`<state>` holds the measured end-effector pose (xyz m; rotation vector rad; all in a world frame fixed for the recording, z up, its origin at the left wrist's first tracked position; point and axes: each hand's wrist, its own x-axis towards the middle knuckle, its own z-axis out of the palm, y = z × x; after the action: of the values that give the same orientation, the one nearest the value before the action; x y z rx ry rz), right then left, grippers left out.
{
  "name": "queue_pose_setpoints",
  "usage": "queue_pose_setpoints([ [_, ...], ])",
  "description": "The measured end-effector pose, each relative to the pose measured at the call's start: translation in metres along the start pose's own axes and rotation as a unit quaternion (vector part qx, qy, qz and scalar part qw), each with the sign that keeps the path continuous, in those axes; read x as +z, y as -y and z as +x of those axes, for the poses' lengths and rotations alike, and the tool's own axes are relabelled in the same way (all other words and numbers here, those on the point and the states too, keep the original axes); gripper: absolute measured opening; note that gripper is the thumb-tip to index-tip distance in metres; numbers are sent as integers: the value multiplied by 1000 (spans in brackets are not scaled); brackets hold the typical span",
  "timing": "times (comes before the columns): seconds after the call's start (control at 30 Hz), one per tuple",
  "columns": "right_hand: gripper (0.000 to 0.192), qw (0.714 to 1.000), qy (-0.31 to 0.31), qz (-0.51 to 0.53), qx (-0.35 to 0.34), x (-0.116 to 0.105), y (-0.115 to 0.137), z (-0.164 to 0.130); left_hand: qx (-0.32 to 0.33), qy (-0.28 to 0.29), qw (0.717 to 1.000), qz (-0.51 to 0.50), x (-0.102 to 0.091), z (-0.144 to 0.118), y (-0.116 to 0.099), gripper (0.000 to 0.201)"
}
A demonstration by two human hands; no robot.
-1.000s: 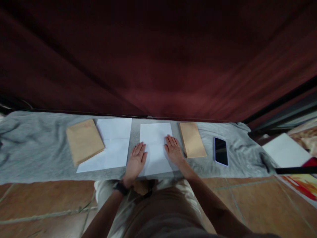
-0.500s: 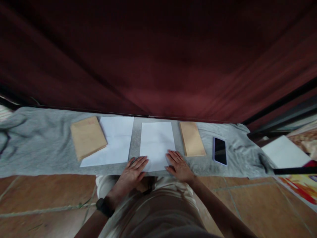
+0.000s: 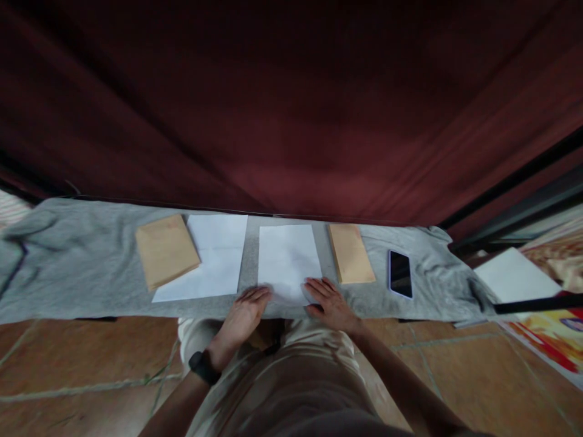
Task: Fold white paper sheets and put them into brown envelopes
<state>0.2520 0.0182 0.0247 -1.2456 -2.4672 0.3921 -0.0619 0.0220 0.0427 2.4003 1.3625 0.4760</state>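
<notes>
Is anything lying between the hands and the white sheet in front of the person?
Nothing visible. The left hand and right hand rest, fingers spread, at the near edge of the sheet. The right envelope and the second sheet lie off to the sides.

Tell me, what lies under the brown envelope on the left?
The brown envelope lies partly on a white sheet, covering its left edge, and partly on the grey cloth. Anything else beneath it is hidden.

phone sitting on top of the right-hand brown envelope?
No. The phone lies on the grey cloth, apart from the brown envelope, with a strip of cloth showing between them.
</notes>
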Motion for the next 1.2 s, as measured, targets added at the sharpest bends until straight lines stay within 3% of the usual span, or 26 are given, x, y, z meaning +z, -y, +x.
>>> queue_pose_setpoints([
  [0.2, 61, 993, -42, 111, 10, -7, -18, -13, -64, -28, 978, -195, -19, -19, -11, 38],
  [0.33, 45, 983, -76, 162, 47, -4, -21, -13, -98, -36, 961, -255, -24, -29, -4, 36],
  [0.47, 29, 966, -103, 208, 114, -2, -14, -5, -107, -62, 962, -244, -17, -29, 16, 44],
  [0.6, 37, 939, -142, 247, 192, -2, -10, 11, -158, -109, 956, -221, -7, -11, 34, 42],
  [0.83, 43, 901, -205, 286, 253, 1, -25, 52, -280, -113, 938, -170, -1, 33, 41, 26],
  [1.07, 36, 907, -241, 210, 274, 17, -36, 68, -297, -126, 935, -145, 0, 48, 41, 21],
  [1.2, 40, 914, -237, 148, 293, 25, -38, 68, -332, -118, 926, -136, -1, 54, 38, 33],
])
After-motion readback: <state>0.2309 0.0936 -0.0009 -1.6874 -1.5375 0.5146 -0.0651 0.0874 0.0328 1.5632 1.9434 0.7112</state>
